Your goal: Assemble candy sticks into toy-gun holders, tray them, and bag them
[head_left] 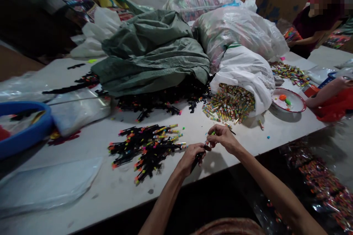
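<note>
In the head view my left hand (192,157) is closed around a black toy gun (197,161) just above the table's front edge. Its fingers hide most of the gun. My right hand (224,138) meets it from the right, thumb and fingers pinched on a small green piece (213,133) close to the gun's end. To the left of my hands lies a heap of black toy guns (149,147) with orange and pink tips, several with candy tubes attached. Beyond my right hand, candy-filled tubes (234,102) spill from a white woven sack (245,69).
A dark green sack (157,51) spills more black guns. Large clear bags (237,29) stand behind. A red-rimmed bowl (299,109) sits right, a blue basin (45,126) and plastic bags (55,187) left. Another person (317,25) works at the back right. Packed bags (322,176) lie below.
</note>
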{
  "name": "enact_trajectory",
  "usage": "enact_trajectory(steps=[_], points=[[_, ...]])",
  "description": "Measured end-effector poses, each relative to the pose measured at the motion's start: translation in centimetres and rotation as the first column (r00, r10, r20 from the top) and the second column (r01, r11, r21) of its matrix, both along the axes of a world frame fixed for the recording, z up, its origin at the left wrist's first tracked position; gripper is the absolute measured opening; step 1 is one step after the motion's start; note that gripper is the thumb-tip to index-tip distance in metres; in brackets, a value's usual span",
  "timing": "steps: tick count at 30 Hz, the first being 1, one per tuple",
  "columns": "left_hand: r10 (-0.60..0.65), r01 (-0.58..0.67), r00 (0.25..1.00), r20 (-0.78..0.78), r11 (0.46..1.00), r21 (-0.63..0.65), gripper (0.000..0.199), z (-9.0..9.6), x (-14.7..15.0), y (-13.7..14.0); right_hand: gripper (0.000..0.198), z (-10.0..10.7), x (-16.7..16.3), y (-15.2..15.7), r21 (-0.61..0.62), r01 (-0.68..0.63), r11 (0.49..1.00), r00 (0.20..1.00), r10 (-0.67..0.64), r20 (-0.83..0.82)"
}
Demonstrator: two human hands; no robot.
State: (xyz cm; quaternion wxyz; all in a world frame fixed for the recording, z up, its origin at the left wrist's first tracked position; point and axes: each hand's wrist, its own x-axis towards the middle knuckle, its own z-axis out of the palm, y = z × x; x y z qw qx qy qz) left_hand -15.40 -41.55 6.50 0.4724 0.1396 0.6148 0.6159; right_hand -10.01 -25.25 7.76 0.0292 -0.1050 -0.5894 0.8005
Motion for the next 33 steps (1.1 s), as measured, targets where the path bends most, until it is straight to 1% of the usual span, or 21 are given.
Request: enact_trajectory(steps=[4,6,10,12,14,16,17,18,19,20,21,22,23,24,25,26,27,28,29,31,33], points=[[-0.072,0.072,0.996,-0.057,0.997,0.012,0.028,-0.6,0.0,-0.3,0.027,-0.3,0.0,-0.1,0.046,-0.046,0.998,0.999,0.045,0.010],[-0.115,0.114,0.986,-0.123,0.993,-0.018,0.031,-0.7,0.0,-0.5,0.025,-0.4,0.1,-0.3,0.083,-0.078,0.993,0.997,0.078,-0.003],[-0.142,0.114,0.944,-0.299,0.987,-0.110,0.028,-0.1,-0.1,-1.4,0.017,-0.3,0.3,-1.1,0.175,-0.107,0.979,0.992,0.117,-0.049],[-0.140,0.100,0.926,-0.352,0.987,-0.129,0.027,0.4,-0.1,-2.2,0.015,-0.2,0.2,-1.9,0.199,-0.137,0.970,0.987,0.150,-0.054],[-0.171,0.117,0.902,-0.397,0.981,-0.158,0.027,0.8,-0.2,-3.2,0.013,-0.4,0.0,-2.7,0.229,-0.191,0.954,0.979,0.203,-0.032],[-0.255,0.164,0.848,-0.464,0.960,-0.226,0.027,1.1,-0.7,-4.5,0.014,-0.9,-0.5,-3.2,0.255,-0.266,0.930,0.962,0.273,0.006],[-0.302,0.175,0.803,-0.514,0.944,-0.280,0.027,1.3,-1.3,-5.2,0.015,-1.3,-0.7,-3.1,0.268,-0.301,0.915,0.952,0.307,0.023],[-0.341,0.154,0.744,-0.574,0.925,-0.348,0.026,1.5,-2.0,-5.9,0.019,-1.7,-1.1,-2.8,0.298,-0.317,0.901,0.946,0.321,0.034],[-0.373,0.094,0.669,-0.643,0.900,-0.425,0.026,1.8,-3.0,-6.6,0.027,-2.0,-1.4,-2.4,0.364,-0.309,0.879,0.948,0.316,0.041],[-0.401,-0.007,0.577,-0.712,0.869,-0.495,0.025,2.1,-4.2,-7.2,0.036,-2.3,-1.8,-1.7,0.475,-0.280,0.834,0.955,0.292,0.051],[-0.428,-0.136,0.478,-0.767,0.827,-0.546,0.028,2.4,-5.6,-7.6,0.043,-2.5,-2.2,-1.0,0.616,-0.243,0.749,0.964,0.256,0.069],[-0.455,-0.266,0.398,-0.796,0.773,-0.575,0.033,2.7,-7.2,-7.8,0.046,-2.6,-2.5,-0.2,0.755,-0.217,0.619,0.971,0.219,0.100],[-0.479,-0.380,0.348,-0.806,0.714,-0.588,0.038,2.9,-8.9,-7.6,0.043,-2.7,-2.9,0.4,0.859,-0.220,0.462,0.971,0.188,0.148],[-0.491,-0.458,0.338,-0.803,0.659,-0.597,0.041,3.0,-10.7,-7.1,0.037,-2.7,-3.3,0.9,0.919,-0.249,0.307,0.965,0.162,0.207],[-0.483,-0.502,0.391,-0.784,0.602,-0.621,0.039,2.9,-12.6,-6.2,0.030,-2.7,-3.6,1.1,0.940,-0.290,0.181,0.953,0.144,0.267],[-0.458,-0.531,0.441,-0.772,0.560,-0.636,0.036,2.7,-14.4,-5.1,0.023,-2.8,-3.9,1.1,0.940,-0.329,0.095,0.940,0.131,0.316],[-0.432,-0.549,0.473,-0.768,0.537,-0.640,0.038,2.4,-16.2,-3.9,0.018,-3.0,-4.1,1.0,0.934,-0.354,0.040,0.930,0.125,0.347],[-0.397,-0.567,0.500,-0.769,0.522,-0.638,0.039,1.9,-17.8,-2.6,0.016,-3.2,-4.2,0.8,0.930,-0.367,0.006,0.924,0.122,0.363],[-0.357,-0.582,0.525,-0.773,0.512,-0.631,0.039,1.4,-19.1,-1.5,0.015,-3.5,-4.2,0.5,0.929,-0.369,-0.014,0.922,0.121,0.368],[-0.259,-0.612,0.562,-0.786,0.510,-0.605,0.039,0.4,-21.1,0.3,0.017,-4.1,-4.0,0.2,0.937,-0.348,-0.022,0.931,0.113,0.348],[-0.151,-0.634,0.585,-0.797,0.528,-0.566,0.040,-0.4,-22.0,1.2,0.021,-4.6,-3.6,0.3,0.953,-0.303,0.000,0.952,0.043,0.303]])
